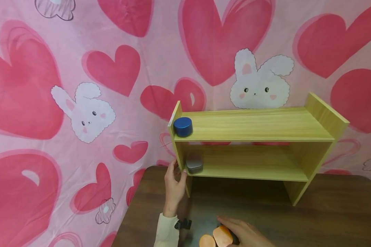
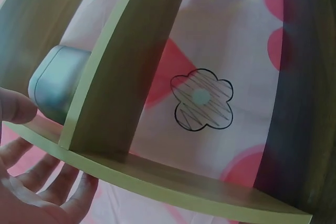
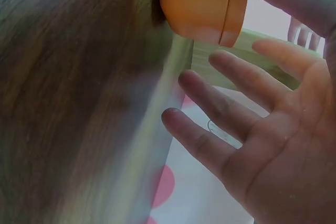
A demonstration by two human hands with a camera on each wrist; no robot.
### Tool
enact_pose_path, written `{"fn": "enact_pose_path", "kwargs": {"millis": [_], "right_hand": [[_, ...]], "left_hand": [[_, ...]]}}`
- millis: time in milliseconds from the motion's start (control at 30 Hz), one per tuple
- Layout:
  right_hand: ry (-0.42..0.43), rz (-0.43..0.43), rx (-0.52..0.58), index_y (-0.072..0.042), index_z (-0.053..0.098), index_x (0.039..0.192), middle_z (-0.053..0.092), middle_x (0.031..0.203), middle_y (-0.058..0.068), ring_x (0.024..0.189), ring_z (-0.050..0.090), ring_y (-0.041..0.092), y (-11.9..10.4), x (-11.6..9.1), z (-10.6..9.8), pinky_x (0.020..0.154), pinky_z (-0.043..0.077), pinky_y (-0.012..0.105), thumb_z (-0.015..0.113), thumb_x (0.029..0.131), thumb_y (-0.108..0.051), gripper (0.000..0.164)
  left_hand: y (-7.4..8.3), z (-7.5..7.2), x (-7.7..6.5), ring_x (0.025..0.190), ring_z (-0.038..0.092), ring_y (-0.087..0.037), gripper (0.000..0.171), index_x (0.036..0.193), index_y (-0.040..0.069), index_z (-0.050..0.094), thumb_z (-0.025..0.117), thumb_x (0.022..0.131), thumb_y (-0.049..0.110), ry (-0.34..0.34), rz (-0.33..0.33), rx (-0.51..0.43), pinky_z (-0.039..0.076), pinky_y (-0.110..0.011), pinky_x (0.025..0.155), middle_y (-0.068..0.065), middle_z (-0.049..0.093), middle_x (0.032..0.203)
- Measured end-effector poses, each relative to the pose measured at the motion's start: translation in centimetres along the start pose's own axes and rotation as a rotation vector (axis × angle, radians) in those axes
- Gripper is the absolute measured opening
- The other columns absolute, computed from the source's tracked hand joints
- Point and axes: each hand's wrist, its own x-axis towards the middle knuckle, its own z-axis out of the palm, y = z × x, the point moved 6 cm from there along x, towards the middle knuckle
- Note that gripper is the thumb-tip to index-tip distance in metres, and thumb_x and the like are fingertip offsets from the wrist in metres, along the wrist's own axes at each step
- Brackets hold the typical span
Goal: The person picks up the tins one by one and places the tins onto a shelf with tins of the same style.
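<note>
1. By the left hand point(image 1: 174, 188), the left side panel of a wooden shelf point(image 1: 250, 125) is met at its near edge: the fingers are placed outside, the thumb inside. Whether the panel is gripped or merely touched cannot be told.
2. A grey tin point(image 1: 194, 164) is held up by the lower board, at its left end, just beside that panel. In the left wrist view, the thumb tip is seen right at the tin; actual contact cannot be confirmed.
3. The right hand point(image 1: 244, 233) is spread and unclenched beside an orange jar point(image 1: 223, 236) on the counter point(image 1: 343, 199), near the viewer and well apart from the shelf.
4. In the right wrist view, a lid seam on the jar is revealed, with the thumb over the lid side and the four straight fingers held apart from it.
5. Only in the head view are a second orange round piece point(image 1: 206, 240), left of the jar, and a blue tin point(image 1: 183, 127), set at the left end of the upper board, shown.
6. Under the lower board, a flower drawing point(image 2: 202, 100) on the backdrop is disclosed by the left wrist view; that space is dark from the head.
</note>
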Motion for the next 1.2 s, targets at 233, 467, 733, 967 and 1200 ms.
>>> {"fn": "enact_pose_path", "kwargs": {"millis": [233, 467, 733, 967, 1200], "right_hand": [[-0.059, -0.009, 0.067, -0.027, 0.046, 0.144, 0.057, 0.139, 0.000, 0.123, 0.055, 0.025, 0.1, 0.3, 0.5, 0.087, 0.053, 0.035, 0.065, 0.085, -0.055, 0.068], [-0.011, -0.035, 0.053, -0.023, 0.055, 0.136, 0.060, 0.130, -0.005, 0.116, 0.057, 0.013, -0.1, 0.2, 0.4, 0.084, 0.052, 0.026, 0.069, 0.081, -0.058, 0.067], [-0.004, -0.121, -0.048, -0.014, 0.061, 0.128, 0.065, 0.121, -0.001, 0.107, 0.062, 0.017, 0.1, 1.4, 0.3, 0.080, 0.054, 0.032, 0.067, 0.083, -0.056, 0.062], [-0.040, -0.073, 0.041, -0.016, 0.061, 0.126, 0.063, 0.114, -0.009, 0.099, 0.059, 0.005, 0.4, 1.5, 0.5, 0.074, 0.052, 0.027, 0.068, 0.084, -0.053, 0.057], [-0.017, -0.045, -0.026, -0.020, 0.062, 0.125, 0.065, 0.116, -0.006, 0.101, 0.061, 0.009, 0.4, 1.2, 0.1, 0.075, 0.052, 0.029, 0.065, 0.084, -0.057, 0.055]], "left_hand": [[-1.4, 0.0, -0.2, 0.106, 0.065, -0.036, 0.045, 0.128, -0.001, 0.056, 0.061, 0.084, -0.011, 0.031, -0.089, -0.049, 0.057, -0.030, 0.089, -0.020, 0.064, 0.120], [-2.1, 0.5, -0.5, 0.099, 0.066, -0.032, 0.043, 0.124, 0.002, 0.060, 0.063, 0.083, -0.010, 0.069, -0.084, -0.036, 0.058, -0.043, 0.084, -0.017, 0.067, 0.113], [-2.2, 0.4, -0.2, 0.099, 0.066, -0.033, 0.043, 0.122, 0.001, 0.061, 0.063, 0.081, -0.012, 0.082, -0.105, -0.041, 0.056, -0.049, 0.084, -0.019, 0.068, 0.112], [-2.5, 0.4, -0.4, 0.098, 0.066, -0.030, 0.041, 0.121, 0.001, 0.061, 0.064, 0.082, -0.011, 0.086, -0.107, -0.047, 0.056, -0.049, 0.085, -0.018, 0.068, 0.112], [-2.5, 0.4, -0.4, 0.100, 0.066, -0.035, 0.041, 0.121, 0.001, 0.061, 0.064, 0.082, -0.011, 0.083, -0.103, -0.062, 0.055, -0.052, 0.086, -0.020, 0.068, 0.113]]}}
